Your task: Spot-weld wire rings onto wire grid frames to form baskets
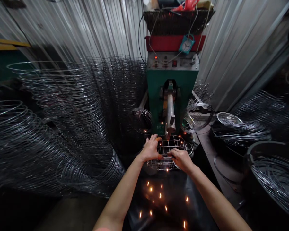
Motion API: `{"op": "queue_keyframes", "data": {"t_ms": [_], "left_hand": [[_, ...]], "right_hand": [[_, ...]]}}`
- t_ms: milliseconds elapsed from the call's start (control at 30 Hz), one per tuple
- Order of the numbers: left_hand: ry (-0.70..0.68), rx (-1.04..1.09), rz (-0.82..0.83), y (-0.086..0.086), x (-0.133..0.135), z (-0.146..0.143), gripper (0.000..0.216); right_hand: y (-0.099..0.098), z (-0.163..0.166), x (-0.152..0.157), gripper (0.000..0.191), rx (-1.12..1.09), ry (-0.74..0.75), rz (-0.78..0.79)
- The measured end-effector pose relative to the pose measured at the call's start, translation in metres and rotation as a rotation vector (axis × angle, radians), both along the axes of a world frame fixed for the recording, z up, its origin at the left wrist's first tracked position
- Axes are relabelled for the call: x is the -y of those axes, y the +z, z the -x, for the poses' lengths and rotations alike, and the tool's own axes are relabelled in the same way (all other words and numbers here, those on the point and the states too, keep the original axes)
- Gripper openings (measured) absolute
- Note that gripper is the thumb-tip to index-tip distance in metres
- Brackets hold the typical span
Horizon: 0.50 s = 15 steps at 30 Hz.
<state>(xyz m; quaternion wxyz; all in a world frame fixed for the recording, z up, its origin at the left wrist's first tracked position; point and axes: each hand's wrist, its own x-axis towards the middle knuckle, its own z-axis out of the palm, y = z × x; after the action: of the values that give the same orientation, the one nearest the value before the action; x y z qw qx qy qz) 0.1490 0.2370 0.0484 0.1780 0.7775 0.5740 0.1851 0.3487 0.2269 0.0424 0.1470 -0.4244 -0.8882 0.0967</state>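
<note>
A round wire basket [173,144] lies under the tip of the spot welder's metal arm [170,112], which points down at its grid. My left hand [150,149] grips the basket's left side, fingers on the far wires and thumb at the near edge. My right hand [181,158] is closed on its near right edge, thumb and fingers pinched together at the wires. Whether a loose wire is also in that pinch is too small to tell. Orange sparks fly around the basket and fall in front of it.
The green welding machine [156,86] stands ahead with a teal clock [186,44] hanging on it. Tall stacks of wire rings [62,93] crowd the left. Wire coils [142,120] flank the machine. At right sits a black tub [252,160] of wires.
</note>
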Motion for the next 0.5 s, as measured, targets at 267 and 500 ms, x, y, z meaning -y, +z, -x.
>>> {"op": "queue_keyframes", "data": {"t_ms": [267,500], "left_hand": [[0.09,0.012,-0.063,0.002,-0.016,-0.003,0.09],[0.12,-0.011,-0.09,0.001,-0.024,-0.003,0.089]], "right_hand": [[0.0,0.007,-0.018,0.026,0.008,-0.12,-0.019],[-0.009,-0.01,0.002,0.032,-0.487,-0.302,0.012]]}}
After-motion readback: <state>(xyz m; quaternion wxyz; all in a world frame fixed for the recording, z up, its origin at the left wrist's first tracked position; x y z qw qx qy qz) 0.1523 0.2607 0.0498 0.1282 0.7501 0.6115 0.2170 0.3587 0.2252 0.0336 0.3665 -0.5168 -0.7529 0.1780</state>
